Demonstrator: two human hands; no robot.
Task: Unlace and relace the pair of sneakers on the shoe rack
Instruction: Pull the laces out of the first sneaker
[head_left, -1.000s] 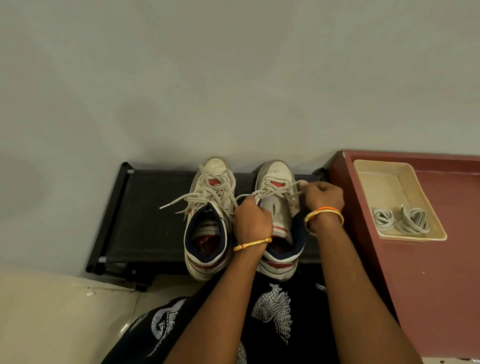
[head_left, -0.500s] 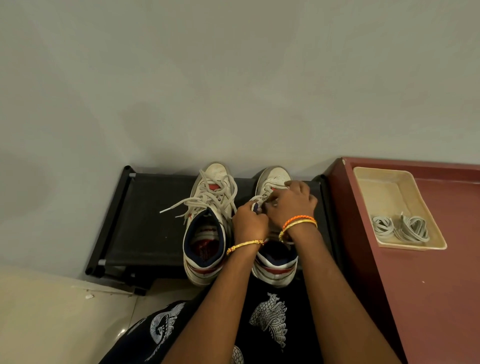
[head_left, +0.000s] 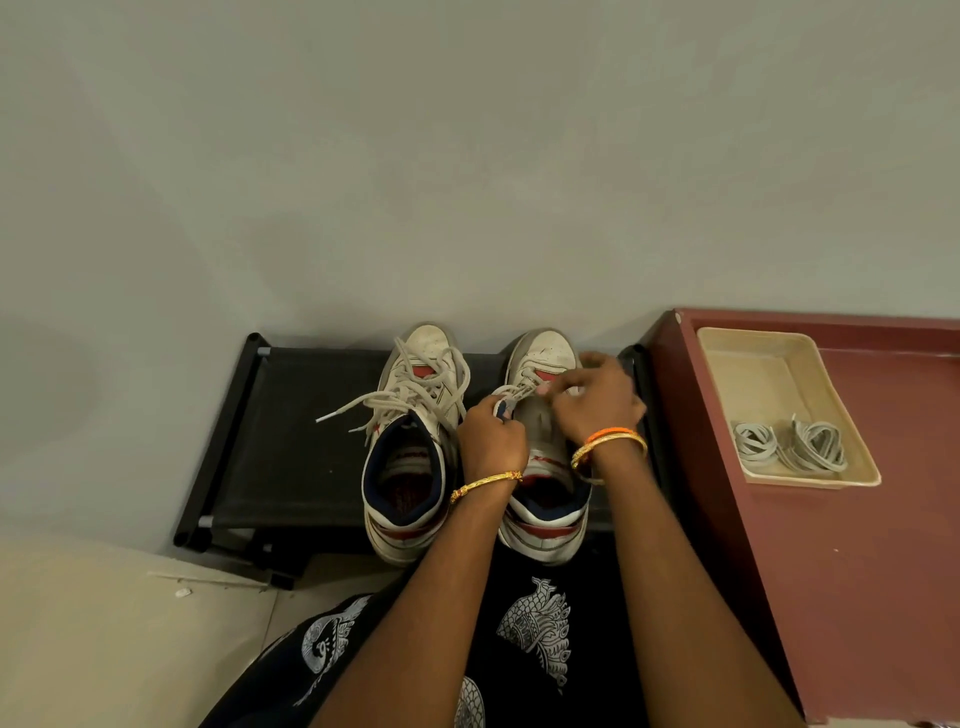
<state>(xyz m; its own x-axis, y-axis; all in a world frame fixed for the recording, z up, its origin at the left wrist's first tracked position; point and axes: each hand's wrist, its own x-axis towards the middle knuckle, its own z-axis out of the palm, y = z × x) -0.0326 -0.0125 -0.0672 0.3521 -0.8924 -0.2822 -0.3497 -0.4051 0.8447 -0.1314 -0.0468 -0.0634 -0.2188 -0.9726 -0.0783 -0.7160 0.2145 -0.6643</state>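
Two white high-top sneakers with red and navy trim stand side by side on the black shoe rack (head_left: 291, 441), toes toward the wall. The left sneaker (head_left: 410, 441) has loose grey laces trailing out to the left. Both hands work over the right sneaker (head_left: 545, 499). My left hand (head_left: 491, 439) grips the sneaker's left collar edge, with a lace end by its fingers. My right hand (head_left: 597, 397) pinches the lace (head_left: 522, 388) over the eyelets near the tongue. Its fingertips hide the crossing.
A dark red table (head_left: 857, 597) stands to the right of the rack, against the wall. On it a beige tray (head_left: 737, 358) holds two coiled grey laces (head_left: 789, 444). The grey wall rises right behind the rack. My black patterned trousers fill the foreground.
My right hand, out at the right of the sneaker pulling a lace a second ago, has come in over the lacing and now pinches at the eyelets. The left hand stays on the collar.
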